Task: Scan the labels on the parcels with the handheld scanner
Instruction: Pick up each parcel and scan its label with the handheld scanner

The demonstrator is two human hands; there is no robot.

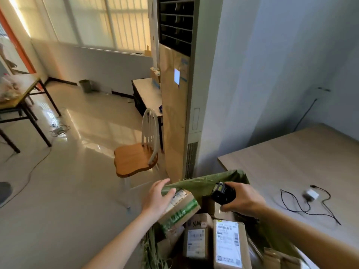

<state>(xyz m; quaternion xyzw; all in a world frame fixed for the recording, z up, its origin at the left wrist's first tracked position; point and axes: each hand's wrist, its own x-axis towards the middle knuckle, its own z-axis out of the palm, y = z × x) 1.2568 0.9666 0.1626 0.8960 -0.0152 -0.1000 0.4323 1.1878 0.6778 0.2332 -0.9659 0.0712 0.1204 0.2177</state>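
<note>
Left hand (158, 198): grips green-taped brown cardboard parcel (179, 209)
Right hand (242, 199): clasps black handheld scanner (222, 193)

Label print: the text on the parcels' labels (227, 243) is too blurred to read.
Scanner (222, 193): its handle is hidden inside the right hand (242, 199).
Green sack (206, 183): cut off by the bottom edge.
Lower parcels: cropped at the bottom edge.

Around the green woven sack (209, 183), three labelled cardboard parcels show plainly: one green-taped (179, 208) at its mouth, two (196, 239) (229, 245) just below; more brown parcels lie partly hidden; one black scanner (223, 194) above them; one wooden chair (136, 158) left of the sack; one charger with cable (310, 196) to its right.
</note>
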